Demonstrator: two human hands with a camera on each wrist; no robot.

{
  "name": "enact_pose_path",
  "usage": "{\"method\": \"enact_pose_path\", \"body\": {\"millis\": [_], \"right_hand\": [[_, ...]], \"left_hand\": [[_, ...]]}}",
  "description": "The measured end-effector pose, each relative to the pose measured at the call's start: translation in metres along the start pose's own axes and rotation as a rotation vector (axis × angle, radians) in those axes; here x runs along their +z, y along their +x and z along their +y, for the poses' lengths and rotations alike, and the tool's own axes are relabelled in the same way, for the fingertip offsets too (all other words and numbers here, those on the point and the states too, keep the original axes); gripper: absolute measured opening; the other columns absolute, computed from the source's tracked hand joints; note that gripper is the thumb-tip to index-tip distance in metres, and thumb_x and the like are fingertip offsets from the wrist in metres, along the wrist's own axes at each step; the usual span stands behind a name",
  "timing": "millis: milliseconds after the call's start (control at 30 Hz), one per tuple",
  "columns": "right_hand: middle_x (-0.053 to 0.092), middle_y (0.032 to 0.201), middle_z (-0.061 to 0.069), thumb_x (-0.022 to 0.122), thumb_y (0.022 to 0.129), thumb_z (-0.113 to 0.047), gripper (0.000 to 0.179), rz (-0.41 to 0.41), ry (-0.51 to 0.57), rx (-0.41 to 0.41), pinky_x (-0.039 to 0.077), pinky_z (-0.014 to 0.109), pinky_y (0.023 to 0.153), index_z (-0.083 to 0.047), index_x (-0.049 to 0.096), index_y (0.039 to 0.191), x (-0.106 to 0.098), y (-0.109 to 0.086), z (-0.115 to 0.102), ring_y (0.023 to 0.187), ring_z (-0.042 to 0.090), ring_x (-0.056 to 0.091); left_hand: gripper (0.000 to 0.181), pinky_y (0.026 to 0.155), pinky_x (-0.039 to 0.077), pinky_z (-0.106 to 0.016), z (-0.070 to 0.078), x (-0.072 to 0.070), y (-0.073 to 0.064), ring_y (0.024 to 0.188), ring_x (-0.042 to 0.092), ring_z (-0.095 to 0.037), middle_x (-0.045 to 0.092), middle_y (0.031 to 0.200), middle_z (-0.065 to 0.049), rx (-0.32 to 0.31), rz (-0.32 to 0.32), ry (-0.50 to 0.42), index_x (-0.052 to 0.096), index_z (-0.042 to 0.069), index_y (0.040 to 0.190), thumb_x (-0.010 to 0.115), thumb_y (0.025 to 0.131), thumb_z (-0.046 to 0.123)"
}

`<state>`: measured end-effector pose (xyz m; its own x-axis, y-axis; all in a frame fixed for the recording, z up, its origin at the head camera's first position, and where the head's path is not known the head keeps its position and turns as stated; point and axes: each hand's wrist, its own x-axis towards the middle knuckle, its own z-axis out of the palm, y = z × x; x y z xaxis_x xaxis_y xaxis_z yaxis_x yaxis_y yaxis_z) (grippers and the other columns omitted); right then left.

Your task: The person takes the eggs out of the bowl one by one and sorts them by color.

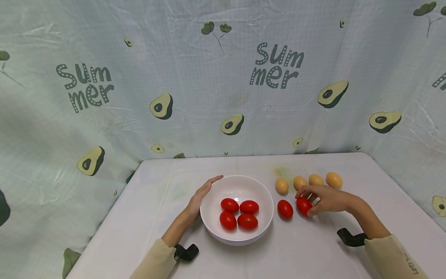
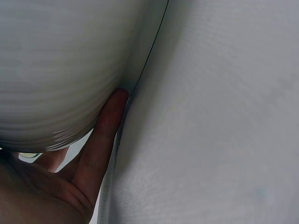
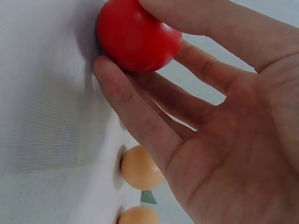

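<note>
My right hand [image 1: 327, 198] has its thumb and fingers around a red egg [image 1: 304, 206] on the table. In the right wrist view the smooth red egg [image 3: 135, 37] lies between the thumb and the fingers of that hand [image 3: 224, 121]. Just left of it another red egg [image 1: 285, 209] lies on the table. A white bowl [image 1: 237, 241] holds several red eggs [image 1: 248, 222]. Against the bowl's left side rests my left hand [image 1: 200, 195], its fingers extended; the left wrist view shows these fingers [image 2: 100, 140] touching the bowl's outer wall [image 2: 60, 70].
Several yellow-orange eggs [image 1: 281, 186] lie in a row behind the red ones, close to the right hand. The white-covered table [image 1: 167, 182] ends at a curtain [image 1: 195, 77] printed with avocados. Black wrist mounts [image 1: 186, 252] stick out from both wrists.
</note>
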<state>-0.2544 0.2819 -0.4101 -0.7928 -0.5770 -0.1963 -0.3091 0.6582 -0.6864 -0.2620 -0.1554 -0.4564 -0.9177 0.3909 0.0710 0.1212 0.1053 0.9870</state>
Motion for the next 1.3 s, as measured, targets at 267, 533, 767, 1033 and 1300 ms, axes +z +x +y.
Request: {"method": "enact_pose_path", "body": {"millis": [267, 533, 767, 1033, 1300], "right_hand": [[0.065, 0.125, 0.005, 0.078, 0.085, -0.015, 0.048, -0.008, 0.002, 0.036, 0.055, 0.037, 0.087, -0.013, 0.061, 0.13, -0.0004, -0.0007, 0.0005, 0.114, 0.025, 0.062], [0.065, 0.127, 0.009, 0.08, 0.083, -0.015, 0.052, -0.007, 0.007, 0.055, 0.057, 0.04, 0.087, -0.012, 0.061, 0.132, 0.0008, -0.002, 0.0006, 0.113, 0.025, 0.061], [0.065, 0.127, 0.009, 0.081, 0.082, -0.015, 0.057, -0.006, 0.004, 0.088, 0.057, 0.05, 0.091, -0.012, 0.06, 0.135, 0.0009, -0.0028, -0.0001, 0.113, 0.025, 0.062], [0.065, 0.127, 0.011, 0.08, 0.084, -0.016, 0.059, -0.023, 0.009, 0.042, 0.056, 0.048, 0.091, -0.009, 0.058, 0.138, -0.0013, -0.0027, 0.0001, 0.113, 0.027, 0.064], [0.064, 0.129, 0.014, 0.079, 0.086, -0.016, 0.062, -0.039, 0.049, 0.039, 0.057, 0.056, 0.095, -0.006, 0.054, 0.141, -0.0066, -0.0062, -0.0007, 0.116, 0.031, 0.064]], "left_hand": [[0.053, 0.127, 0.03, -0.047, 0.0026, 0.0001, 0.0008, 0.155, 0.036, -0.026, 0.038, 0.167, -0.001, 0.0, -0.004, -0.002, 0.038, 0.024, 0.16, 0.02, 0.113, 0.039], [0.053, 0.126, 0.032, -0.046, 0.0016, 0.0007, -0.0009, 0.154, 0.037, -0.027, 0.038, 0.167, -0.001, -0.008, 0.0, -0.003, 0.038, 0.024, 0.16, 0.021, 0.113, 0.039], [0.053, 0.126, 0.03, -0.047, 0.0, 0.0013, -0.001, 0.155, 0.035, -0.027, 0.037, 0.167, -0.002, -0.007, 0.009, -0.009, 0.039, 0.022, 0.16, 0.021, 0.113, 0.039], [0.053, 0.127, 0.029, -0.049, 0.0017, 0.0019, -0.0016, 0.156, 0.034, -0.028, 0.037, 0.168, -0.002, -0.005, 0.018, -0.003, 0.039, 0.022, 0.16, 0.021, 0.113, 0.038], [0.053, 0.127, 0.027, -0.049, 0.0026, 0.001, -0.001, 0.157, 0.032, -0.027, 0.036, 0.168, -0.001, -0.001, 0.014, -0.004, 0.039, 0.022, 0.16, 0.021, 0.113, 0.038]]}}
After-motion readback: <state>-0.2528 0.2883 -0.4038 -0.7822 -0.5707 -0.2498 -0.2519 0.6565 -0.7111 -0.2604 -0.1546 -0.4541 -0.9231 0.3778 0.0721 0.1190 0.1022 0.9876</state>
